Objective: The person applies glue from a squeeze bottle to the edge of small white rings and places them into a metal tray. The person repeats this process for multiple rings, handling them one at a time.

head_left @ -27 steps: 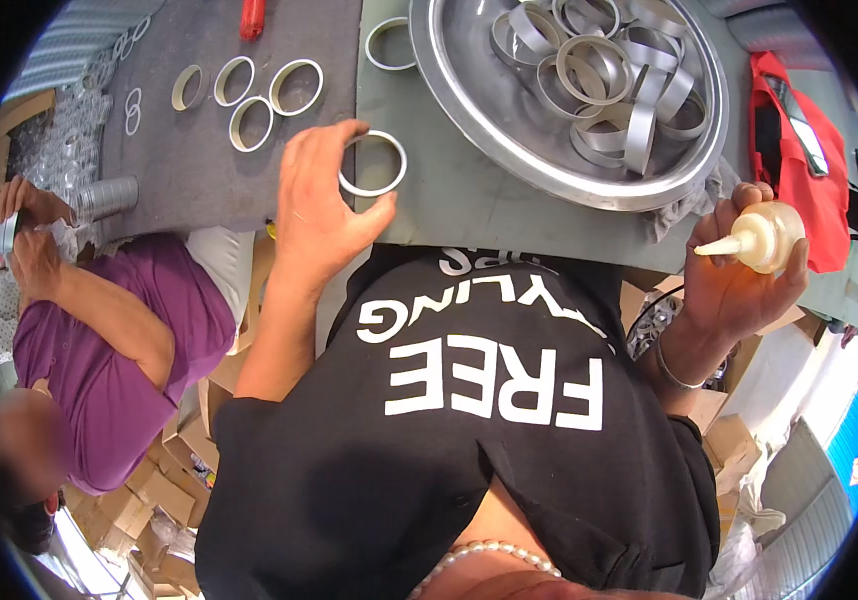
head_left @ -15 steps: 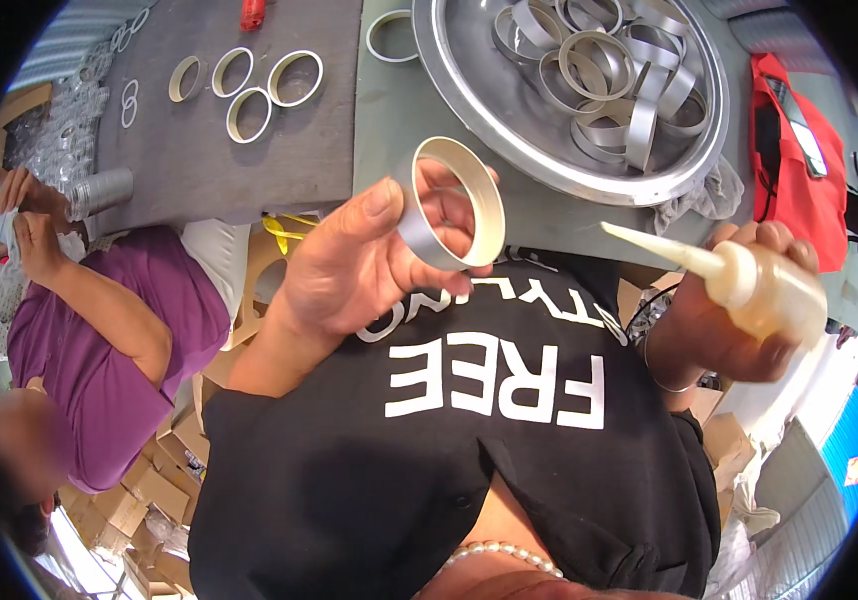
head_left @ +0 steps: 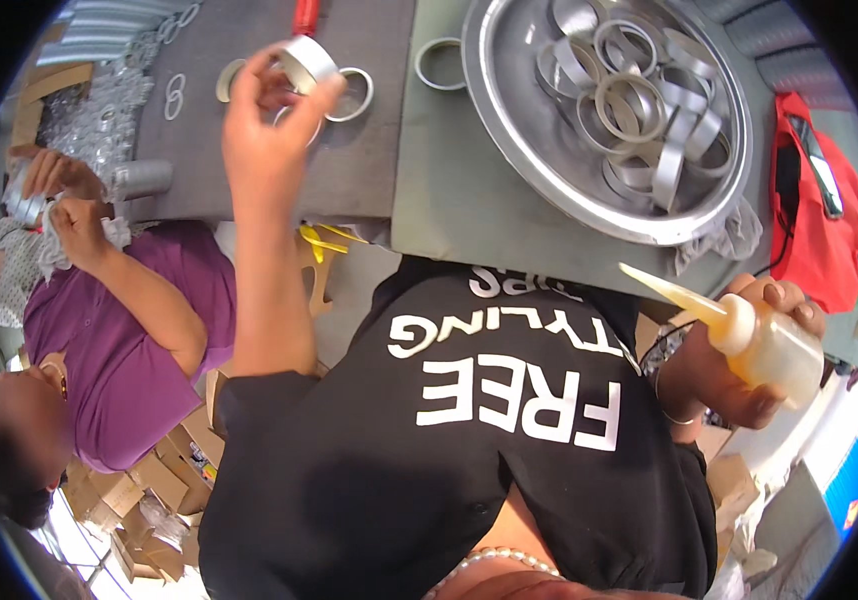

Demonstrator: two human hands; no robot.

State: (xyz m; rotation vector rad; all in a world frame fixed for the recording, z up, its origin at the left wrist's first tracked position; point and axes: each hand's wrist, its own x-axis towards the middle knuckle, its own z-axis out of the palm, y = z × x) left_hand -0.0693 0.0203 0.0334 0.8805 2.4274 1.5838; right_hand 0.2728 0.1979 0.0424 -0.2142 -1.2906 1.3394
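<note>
My left hand [head_left: 274, 115] reaches out over the dark table and grips a silver metal ring [head_left: 308, 64] between thumb and fingers. Below and beside it lie other rings, one ring [head_left: 352, 96] just right of my fingers, the rest partly covered by the hand. At the right, my right hand [head_left: 714, 370] is wrapped round a squeeze bottle [head_left: 779, 350] with a long pale nozzle, its yellowish content showing through. The nozzle points up and to the left, touching nothing. A round metal tray [head_left: 509, 150] holds several more silver rings [head_left: 632, 108].
A single ring [head_left: 441, 64] lies left of the tray on the green table [head_left: 439, 190]. A red bag [head_left: 819, 220] with a phone [head_left: 815, 165] lies at the right. At the left, a co-worker in purple [head_left: 139, 330] handles parts with a cloth. A red object [head_left: 305, 16] is at the back.
My left hand has carried the ring from in front of my chest to the dark table at the far left. My right hand keeps the bottle, tilted much as before. The view has shifted slightly.
</note>
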